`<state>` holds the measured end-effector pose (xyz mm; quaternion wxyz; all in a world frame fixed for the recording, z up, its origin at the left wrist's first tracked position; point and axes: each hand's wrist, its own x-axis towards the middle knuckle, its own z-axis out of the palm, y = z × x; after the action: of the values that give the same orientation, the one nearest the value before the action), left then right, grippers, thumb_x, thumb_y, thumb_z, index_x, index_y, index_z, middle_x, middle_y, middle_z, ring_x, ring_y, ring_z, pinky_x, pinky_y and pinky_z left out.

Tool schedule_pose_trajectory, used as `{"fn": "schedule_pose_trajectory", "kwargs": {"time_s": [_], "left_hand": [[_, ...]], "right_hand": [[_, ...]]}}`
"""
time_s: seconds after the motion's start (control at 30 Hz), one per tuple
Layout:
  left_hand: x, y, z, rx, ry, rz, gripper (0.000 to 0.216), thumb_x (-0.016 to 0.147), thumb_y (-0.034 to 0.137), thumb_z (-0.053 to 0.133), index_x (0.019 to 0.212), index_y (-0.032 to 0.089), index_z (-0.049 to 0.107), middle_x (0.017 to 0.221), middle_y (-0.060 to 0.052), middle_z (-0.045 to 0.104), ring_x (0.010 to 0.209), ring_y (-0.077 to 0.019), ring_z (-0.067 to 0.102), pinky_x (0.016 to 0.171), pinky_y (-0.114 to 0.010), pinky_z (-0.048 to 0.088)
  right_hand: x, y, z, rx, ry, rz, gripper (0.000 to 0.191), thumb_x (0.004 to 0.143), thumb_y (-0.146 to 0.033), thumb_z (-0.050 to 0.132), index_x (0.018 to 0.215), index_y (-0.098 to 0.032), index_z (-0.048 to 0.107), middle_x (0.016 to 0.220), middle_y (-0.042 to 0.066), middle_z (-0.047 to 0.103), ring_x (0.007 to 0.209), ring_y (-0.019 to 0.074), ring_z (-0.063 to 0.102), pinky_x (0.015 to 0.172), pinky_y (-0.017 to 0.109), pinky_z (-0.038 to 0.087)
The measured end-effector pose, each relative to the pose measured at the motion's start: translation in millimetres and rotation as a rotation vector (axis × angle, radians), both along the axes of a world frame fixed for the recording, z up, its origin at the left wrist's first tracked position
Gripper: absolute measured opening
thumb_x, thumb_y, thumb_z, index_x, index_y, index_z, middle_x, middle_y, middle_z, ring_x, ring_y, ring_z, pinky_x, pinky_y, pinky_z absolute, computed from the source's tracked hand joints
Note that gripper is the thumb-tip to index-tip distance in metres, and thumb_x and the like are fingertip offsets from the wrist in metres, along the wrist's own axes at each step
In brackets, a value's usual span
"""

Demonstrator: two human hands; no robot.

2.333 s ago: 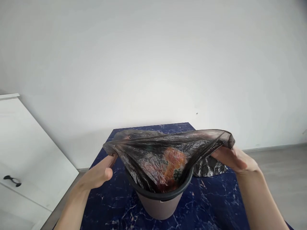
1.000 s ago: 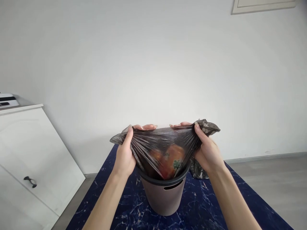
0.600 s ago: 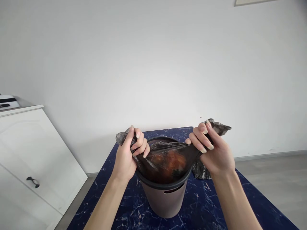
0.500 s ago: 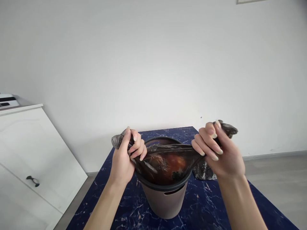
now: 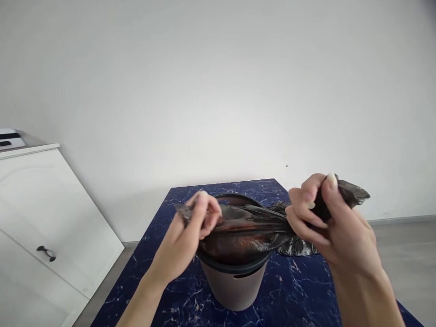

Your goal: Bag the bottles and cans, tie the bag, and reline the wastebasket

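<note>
A thin black garbage bag (image 5: 238, 243) is stretched across the mouth of a brownish-grey trash can (image 5: 235, 288) with a dark rim. Reddish-orange contents show faintly through the plastic; I cannot make out what they are. My left hand (image 5: 190, 227) is closed around one gathered end of the bag at the can's left side. Higher and farther out on the right, my right hand (image 5: 330, 218) grips the other gathered end, and a tuft of plastic sticks out past the thumb. Between the hands the bag's top edge is pulled into folds.
The can stands on a table with a blue marble-patterned top (image 5: 190, 290). Crumpled black plastic (image 5: 296, 247) lies on it, right of the can. A white cabinet (image 5: 51, 218) with a dark handle stands at left, a white-and-black object (image 5: 12, 140) on top. Behind is a pale wall (image 5: 218, 91).
My right hand has moved to the right, drawing its end of the bag outward. My left hand has shifted right and slightly down, closer over the can. The bag's opening is now pulled narrower.
</note>
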<state>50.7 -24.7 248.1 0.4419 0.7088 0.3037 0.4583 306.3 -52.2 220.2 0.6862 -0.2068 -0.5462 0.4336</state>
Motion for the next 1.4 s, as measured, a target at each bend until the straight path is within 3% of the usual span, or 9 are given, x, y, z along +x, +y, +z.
{"fn": "schedule_pose_trajectory", "kwargs": {"time_s": [0.13,0.3,0.47,0.6,0.77,0.87,0.97,1.23,1.4], "left_hand": [[7.0,-3.7,4.9,0.062,0.384,-0.143,0.038,0.114,0.04,0.052,0.084,0.024,0.07,0.078,-0.004,0.065,0.067,-0.0181,0.055,0.061,-0.029,0.038],[17.2,-1.9,7.0,0.148,0.572,-0.149,0.039,0.114,0.038,0.049,0.081,0.025,0.065,0.071,-0.003,0.062,0.063,-0.0189,0.056,0.061,-0.031,0.037],[27.6,-4.7,7.5,0.156,0.428,-0.084,0.044,0.116,0.054,0.039,0.089,0.025,0.06,0.077,-0.001,0.055,0.066,-0.017,0.051,0.064,-0.03,0.04],[35.5,-7.2,3.9,0.019,0.353,-0.102,0.034,0.101,0.059,0.071,0.114,0.029,0.061,0.081,0.002,0.06,0.066,-0.0159,0.056,0.061,-0.029,0.042],[41.5,-5.8,1.8,0.009,0.244,-0.131,0.059,0.086,0.038,0.092,0.137,0.035,0.061,0.117,-0.003,0.076,0.105,-0.0249,0.075,0.084,-0.033,0.058],[44.5,-4.4,2.4,0.059,0.281,-0.186,0.037,0.087,0.028,0.091,0.119,0.031,0.073,0.124,-0.003,0.077,0.113,-0.0252,0.073,0.094,-0.034,0.057],[47.0,-3.7,3.0,0.116,0.33,-0.171,0.006,0.096,0.028,0.079,0.095,0.025,0.074,0.106,-0.002,0.078,0.095,-0.0226,0.071,0.081,-0.033,0.055],[43.7,-3.8,9.1,0.096,0.243,-0.17,0.032,0.104,0.038,0.067,0.076,0.023,0.07,0.081,-0.004,0.07,0.075,-0.0211,0.06,0.07,-0.034,0.047],[41.1,-6.2,8.7,0.135,0.193,-0.1,0.031,0.107,0.039,0.066,0.081,0.024,0.074,0.086,-0.004,0.073,0.084,-0.0223,0.066,0.074,-0.033,0.049]], "right_hand": [[-3.9,-12.7,-3.2,-0.077,-0.271,-0.15,0.042,0.112,-0.065,0.045,0.099,-0.029,0.061,0.063,-0.006,0.045,0.038,0.0091,0.044,0.043,0.03,0.034],[-14.6,-23.6,3.2,-0.102,-0.464,-0.23,0.046,0.113,-0.063,0.047,0.086,-0.027,0.057,0.065,-0.003,0.044,0.053,0.0129,0.042,0.05,0.03,0.037],[-27.3,-20.8,8.1,-0.129,-0.27,-0.223,0.045,0.11,-0.058,0.052,0.08,-0.026,0.046,0.076,0.0,0.041,0.068,0.0177,0.04,0.062,0.034,0.041],[-32.8,-16.8,-1.5,-0.1,-0.173,-0.098,0.032,0.105,-0.06,0.056,0.108,-0.03,0.068,0.09,0.005,0.059,0.08,0.0241,0.055,0.072,0.039,0.053],[-42.0,-29.1,-2.7,-0.101,-0.315,-0.102,0.036,0.112,-0.057,0.05,0.121,-0.035,0.077,0.114,0.006,0.068,0.115,0.0273,0.065,0.099,0.041,0.057],[-49.2,-37.0,5.4,0.046,-0.409,-0.205,0.033,0.115,-0.048,0.046,0.125,-0.038,0.076,0.122,0.005,0.07,0.12,0.026,0.065,0.1,0.04,0.056],[-49.5,-38.7,10.8,0.157,-0.505,-0.287,0.032,0.116,-0.04,0.044,0.132,-0.039,0.072,0.135,0.005,0.069,0.129,0.0266,0.061,0.104,0.043,0.055],[-10.1,-17.3,0.7,0.07,-0.678,-0.062,0.056,0.102,-0.039,0.076,0.154,-0.05,0.058,0.157,-0.003,0.061,0.145,0.0282,0.058,0.115,0.043,0.055],[-16.5,-1.8,0.3,0.004,-0.769,-0.056,0.023,0.105,-0.044,0.069,0.126,-0.037,0.077,0.122,0.001,0.078,0.115,0.0259,0.072,0.087,0.036,0.061]]}}
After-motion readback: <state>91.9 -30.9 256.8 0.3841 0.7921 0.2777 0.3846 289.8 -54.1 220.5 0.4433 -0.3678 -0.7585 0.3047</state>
